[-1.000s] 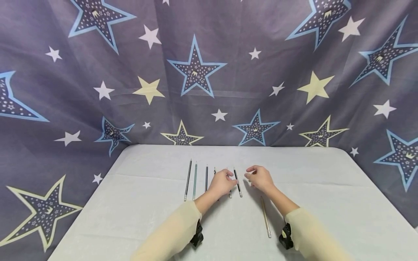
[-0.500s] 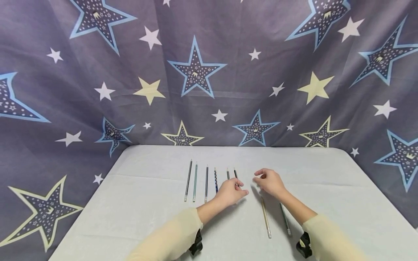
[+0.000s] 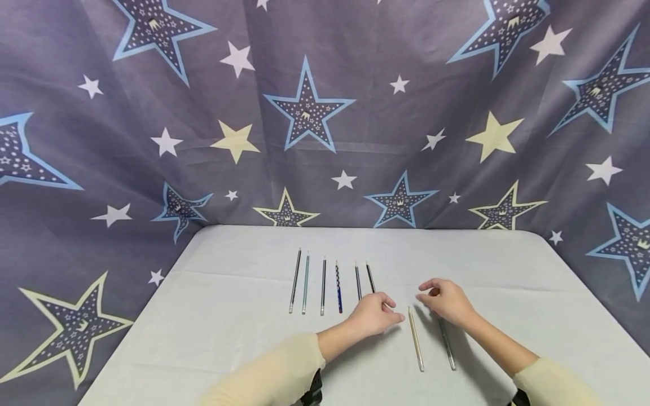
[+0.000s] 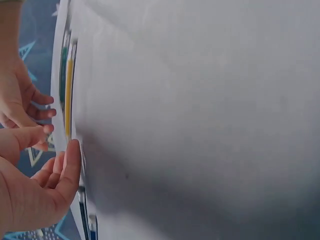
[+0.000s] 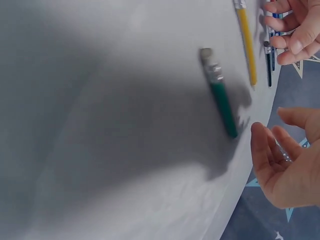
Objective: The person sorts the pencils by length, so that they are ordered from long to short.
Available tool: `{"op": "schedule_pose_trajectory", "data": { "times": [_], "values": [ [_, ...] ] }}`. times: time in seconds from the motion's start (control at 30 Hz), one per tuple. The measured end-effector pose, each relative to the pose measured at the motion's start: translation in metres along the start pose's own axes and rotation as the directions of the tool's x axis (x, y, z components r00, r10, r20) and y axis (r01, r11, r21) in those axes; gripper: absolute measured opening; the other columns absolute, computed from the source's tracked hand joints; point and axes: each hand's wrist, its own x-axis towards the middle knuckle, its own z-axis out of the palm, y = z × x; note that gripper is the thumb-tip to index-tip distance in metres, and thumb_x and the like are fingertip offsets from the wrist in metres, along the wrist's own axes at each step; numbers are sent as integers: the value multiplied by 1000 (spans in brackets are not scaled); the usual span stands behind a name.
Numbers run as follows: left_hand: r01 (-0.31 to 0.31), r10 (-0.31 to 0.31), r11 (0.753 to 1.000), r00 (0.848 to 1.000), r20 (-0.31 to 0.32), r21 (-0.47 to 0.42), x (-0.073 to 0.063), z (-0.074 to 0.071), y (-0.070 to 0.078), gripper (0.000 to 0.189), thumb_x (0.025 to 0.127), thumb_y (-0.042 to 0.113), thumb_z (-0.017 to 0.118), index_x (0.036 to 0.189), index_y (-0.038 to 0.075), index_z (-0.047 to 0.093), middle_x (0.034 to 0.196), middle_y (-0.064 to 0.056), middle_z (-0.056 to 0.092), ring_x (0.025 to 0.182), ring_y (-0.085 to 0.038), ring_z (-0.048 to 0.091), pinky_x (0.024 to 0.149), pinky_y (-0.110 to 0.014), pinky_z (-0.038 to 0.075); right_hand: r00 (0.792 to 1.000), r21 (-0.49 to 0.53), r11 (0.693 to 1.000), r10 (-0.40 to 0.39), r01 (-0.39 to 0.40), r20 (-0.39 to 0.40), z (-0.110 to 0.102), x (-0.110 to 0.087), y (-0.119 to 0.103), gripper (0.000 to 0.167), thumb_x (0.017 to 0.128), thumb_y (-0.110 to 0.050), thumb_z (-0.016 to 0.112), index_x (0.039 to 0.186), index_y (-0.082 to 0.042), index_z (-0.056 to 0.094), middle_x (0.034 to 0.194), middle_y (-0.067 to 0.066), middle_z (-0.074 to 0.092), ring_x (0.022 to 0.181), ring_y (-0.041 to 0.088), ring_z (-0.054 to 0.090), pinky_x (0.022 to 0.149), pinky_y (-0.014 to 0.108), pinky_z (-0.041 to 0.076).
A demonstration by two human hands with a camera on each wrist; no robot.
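Observation:
My left hand [image 3: 376, 314] hovers over the table just left of the yellow pencil [image 3: 416, 339], its fingers loosely bent around nothing. It covers the lower ends of two dark pencils, one with its top at the left [image 3: 358, 280] and the other dark pencil [image 3: 370, 276] beside it. My right hand [image 3: 448, 303] hangs above the upper end of a green pencil [image 3: 447, 345]. In the right wrist view that green pencil [image 5: 223, 102] lies apart from the fingers, thumb and fingers spread with only air between them.
Farther left lie a black pencil [image 3: 295, 280], a teal pencil [image 3: 306, 283], a dark blue pencil [image 3: 323, 286] and a patterned blue pencil [image 3: 338, 287], roughly side by side. A star-print curtain [image 3: 325, 163] rises behind the white table [image 3: 203, 332].
Both hands have shifted right and closer to me, the right one farther. The green pencil, hidden at first, has come into view by the right forearm. The patterned pencil is now uncovered.

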Motion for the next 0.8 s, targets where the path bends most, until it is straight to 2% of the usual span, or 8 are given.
{"op": "schedule_pose_trajectory", "data": {
  "times": [0.23, 0.43, 0.67, 0.8],
  "values": [
    [-24, 24, 999, 1000, 13, 38, -7, 15, 8, 29, 78, 19, 74, 96, -1, 64, 68, 5, 55, 43, -5, 50, 44, -15, 44, 1000, -30, 1000, 0, 0, 8, -9, -15, 11, 28, 85, -18, 65, 105, 2, 63, 75, 5, 60, 58, 13, 55, 49, 24, 48],
    [-31, 32, 997, 999, -11, 74, -4, 23, 13, 28, 77, 21, 75, 93, 0, 64, 67, 6, 55, 43, -4, 50, 46, -14, 43, 1000, -99, 995, -7, 7, 1, -15, -24, 21, 26, 84, -18, 66, 102, 1, 64, 78, 5, 60, 62, 13, 52, 51, 24, 44],
    [-88, 92, 975, 996, -8, 205, 1, 29, 12, 32, 76, 26, 74, 97, 3, 66, 69, 6, 57, 59, -3, 47, 52, -14, 40, 1000, -126, 992, 17, -13, 26, -15, -30, 27, 27, 82, -20, 68, 100, -1, 65, 76, 2, 58, 63, 13, 48, 51, 23, 39],
    [-90, 97, 959, 995, -13, 268, 1, 32, 13, 34, 76, 28, 74, 99, 5, 66, 70, 6, 56, 60, -3, 47, 53, -14, 40, 999, -118, 993, 22, -17, 37, -13, -32, 28, 30, 80, -19, 70, 101, 1, 65, 75, 2, 58, 61, 13, 49, 49, 23, 40]
  ]
}}
